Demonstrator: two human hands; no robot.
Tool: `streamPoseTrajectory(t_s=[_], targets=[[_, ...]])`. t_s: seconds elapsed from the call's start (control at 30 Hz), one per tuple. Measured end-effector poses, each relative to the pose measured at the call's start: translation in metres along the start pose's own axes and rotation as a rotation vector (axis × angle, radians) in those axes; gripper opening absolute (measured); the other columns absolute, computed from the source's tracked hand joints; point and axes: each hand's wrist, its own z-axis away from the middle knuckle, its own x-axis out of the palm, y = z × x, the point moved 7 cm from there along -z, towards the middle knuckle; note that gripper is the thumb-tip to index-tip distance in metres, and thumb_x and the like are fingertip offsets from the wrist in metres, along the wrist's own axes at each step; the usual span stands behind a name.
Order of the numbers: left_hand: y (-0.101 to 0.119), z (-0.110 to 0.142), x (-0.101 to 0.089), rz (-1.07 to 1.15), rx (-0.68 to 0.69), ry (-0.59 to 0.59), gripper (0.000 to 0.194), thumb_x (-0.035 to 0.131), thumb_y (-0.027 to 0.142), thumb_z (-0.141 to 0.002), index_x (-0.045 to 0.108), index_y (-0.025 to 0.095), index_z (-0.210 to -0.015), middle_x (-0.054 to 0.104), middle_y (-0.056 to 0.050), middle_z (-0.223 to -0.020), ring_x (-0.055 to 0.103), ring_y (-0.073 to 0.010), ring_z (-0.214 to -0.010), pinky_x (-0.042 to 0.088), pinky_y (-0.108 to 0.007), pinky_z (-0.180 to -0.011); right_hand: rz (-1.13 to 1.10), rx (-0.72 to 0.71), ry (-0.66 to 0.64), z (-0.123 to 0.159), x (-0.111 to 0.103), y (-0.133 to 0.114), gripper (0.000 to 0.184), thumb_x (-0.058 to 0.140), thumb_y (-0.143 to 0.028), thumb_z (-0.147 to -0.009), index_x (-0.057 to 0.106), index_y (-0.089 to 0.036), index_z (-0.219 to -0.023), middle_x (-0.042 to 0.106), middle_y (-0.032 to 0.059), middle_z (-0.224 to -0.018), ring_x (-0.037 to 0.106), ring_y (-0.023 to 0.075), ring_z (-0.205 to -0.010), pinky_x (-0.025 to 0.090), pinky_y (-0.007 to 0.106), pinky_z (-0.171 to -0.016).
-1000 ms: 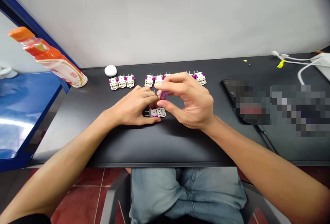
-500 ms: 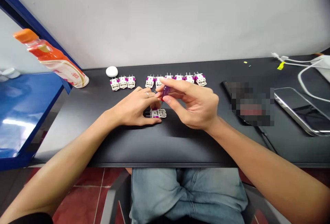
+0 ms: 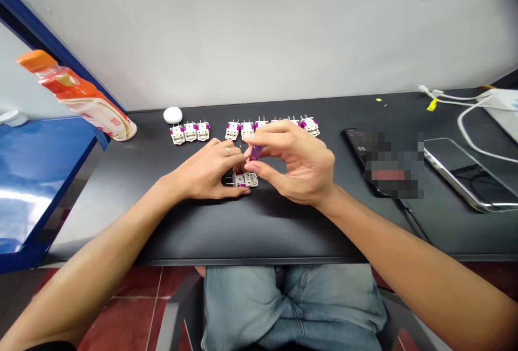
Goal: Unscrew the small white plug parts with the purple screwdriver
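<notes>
My left hand [image 3: 212, 170], with a ring on one finger, rests on the black table and grips a small white and purple electrical plug part [image 3: 245, 180] between thumb and fingers. The part lies flat with its metal pins pointing left. Above it, my right hand [image 3: 297, 165] pinches the purple handle of a screwdriver [image 3: 256, 152], held tilted over the part. The screwdriver's tip is hidden behind my fingers. Behind my hands stand several like plug parts [image 3: 233, 130] in a row, some partly covered by my right hand, and three more [image 3: 190, 131] stand farther left.
A round white object [image 3: 172, 115] sits behind the left group. An orange-capped bottle [image 3: 93, 100] stands at the back left. On the right lie a dark phone [image 3: 353, 140] with a cable, partly blurred out, a silver-edged device [image 3: 473, 176] and white cables [image 3: 461, 119].
The screwdriver handle has tipped slightly and my right hand has shifted a little left and down over the plug part. The left hand keeps its hold. The whole view has moved slightly.
</notes>
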Motion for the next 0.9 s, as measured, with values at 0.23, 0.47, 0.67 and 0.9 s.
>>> streamPoseTrajectory(t_s=[0.23,0.47,0.67,0.9], targets=[[0.0,0.0,-0.001,0.007,-0.004,0.009,0.039,0.081,0.058,-0.106,0.079,0.022,-0.12,0.081,-0.013,-0.121,0.073,-0.0371,-0.121,0.056,-0.05,-0.107,-0.037,0.099,-0.064,0.001,0.004,0.007,0.053,0.067,-0.01,-0.114,0.075,-0.033,-0.161,0.086,0.006,-0.142,0.088,0.0195,-0.119,0.078,0.036,-0.103],[0.002,-0.001,0.0,0.0,0.017,0.006,0.039,0.076,0.058,-0.109,0.077,0.02,-0.116,0.081,-0.015,-0.12,0.074,-0.0365,-0.116,0.056,-0.052,-0.106,0.161,-0.069,-0.032,-0.001,0.001,-0.002,0.058,0.079,-0.015,-0.109,0.075,-0.036,-0.163,0.09,0.0018,-0.124,0.086,0.0182,-0.103,0.079,0.035,-0.095],[0.002,0.0,-0.001,0.004,0.025,0.012,0.038,0.078,0.059,-0.108,0.077,0.021,-0.114,0.082,-0.014,-0.122,0.073,-0.037,-0.12,0.055,-0.05,-0.105,0.116,-0.071,-0.023,-0.003,0.001,-0.005,0.042,0.081,-0.015,-0.107,0.085,-0.029,-0.146,0.088,0.0064,-0.128,0.087,0.0208,-0.113,0.079,0.035,-0.094],[0.002,-0.001,-0.001,-0.008,0.01,-0.005,0.038,0.077,0.06,-0.108,0.077,0.022,-0.112,0.081,-0.012,-0.117,0.072,-0.0349,-0.114,0.054,-0.048,-0.101,0.078,-0.015,-0.039,-0.004,0.002,-0.002,0.05,0.07,-0.01,-0.112,0.08,-0.031,-0.156,0.09,0.005,-0.129,0.087,0.0205,-0.116,0.078,0.037,-0.099]])
